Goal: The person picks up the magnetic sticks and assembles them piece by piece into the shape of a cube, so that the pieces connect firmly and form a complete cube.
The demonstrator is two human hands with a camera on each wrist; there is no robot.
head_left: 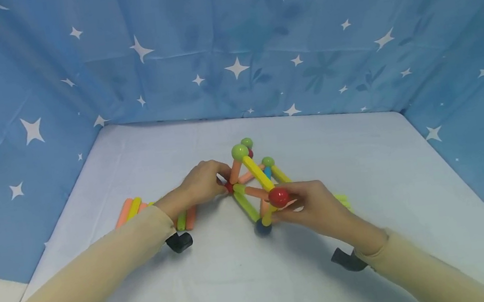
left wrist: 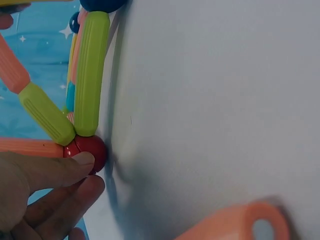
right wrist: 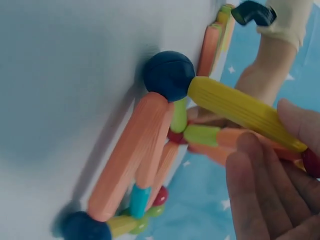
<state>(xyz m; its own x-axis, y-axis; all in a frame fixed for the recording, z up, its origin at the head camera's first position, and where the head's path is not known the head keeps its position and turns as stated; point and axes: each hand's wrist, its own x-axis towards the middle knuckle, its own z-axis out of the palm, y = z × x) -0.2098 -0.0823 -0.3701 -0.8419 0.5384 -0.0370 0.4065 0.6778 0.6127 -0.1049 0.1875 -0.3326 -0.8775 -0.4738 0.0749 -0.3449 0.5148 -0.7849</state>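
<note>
A: What do we hold at the middle of the white table [head_left: 222, 284]?

B: A frame of rods and balls [head_left: 255, 184], standing on the table between our two hands. Our left hand [head_left: 202, 182] pinches the low red ball [left wrist: 91, 151] at the frame's left corner, thumb and fingertips curled against it; that ball touches the table.

A: And the rods meeting at that corner?

B: In the left wrist view, a green rod [left wrist: 90, 75] runs along the table from the red ball to a dark blue ball [left wrist: 100, 4], and an orange-and-green rod [left wrist: 35, 100] rises from the same joint.

A: The other hand?

B: Our right hand [head_left: 317, 207] has its fingers curled around the upper red ball [head_left: 278, 197] and the yellow rod [right wrist: 240, 110], which slopes down to the dark blue ball on the table.

A: What lies apart from the frame?

B: Loose orange and green rods [head_left: 133, 209] lie on the table behind our left wrist.
</note>
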